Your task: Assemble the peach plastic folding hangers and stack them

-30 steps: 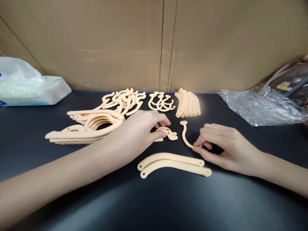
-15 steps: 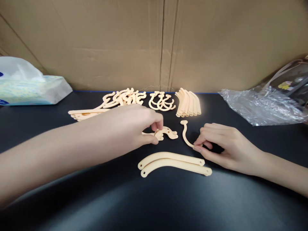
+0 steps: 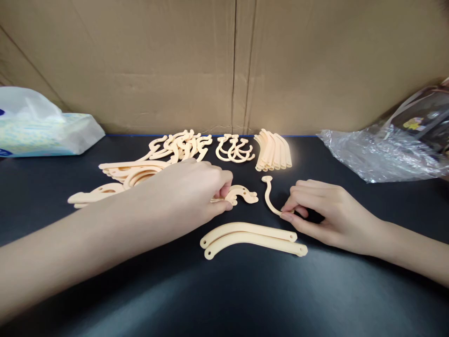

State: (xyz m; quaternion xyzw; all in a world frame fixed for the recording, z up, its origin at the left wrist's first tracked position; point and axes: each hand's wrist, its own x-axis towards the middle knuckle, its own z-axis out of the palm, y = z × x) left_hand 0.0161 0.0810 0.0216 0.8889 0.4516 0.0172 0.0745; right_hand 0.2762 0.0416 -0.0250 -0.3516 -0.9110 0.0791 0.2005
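Note:
My right hand [image 3: 319, 213] pinches the lower end of a slim cream hook-like piece [image 3: 269, 195], which has a flat, holed tab at its top. At the centre, my left hand [image 3: 206, 192] has its thumb and fingers closed around the left end of some short, wavy cream pieces [image 3: 245, 193]. The fingers partly hide that end. In front of both hands, two long curved cream bars [image 3: 250, 236] lie side by side on the black table, with holes at their ends.
Behind my left forearm lie flat curved parts [image 3: 96, 193] and a heap of hooked pieces [image 3: 182, 144]. Farther right are several thin C-shaped pieces [image 3: 234, 149] and a row of curved bars [image 3: 273, 150]. A tissue pack [image 3: 45, 133] and clear plastic bag [image 3: 379, 152] flank them, before a cardboard wall [image 3: 157, 65].
My left hand has shifted slightly and its fingers have closed in on the wavy pieces. The left forearm has dropped, uncovering more flat parts. My right hand keeps its hold.

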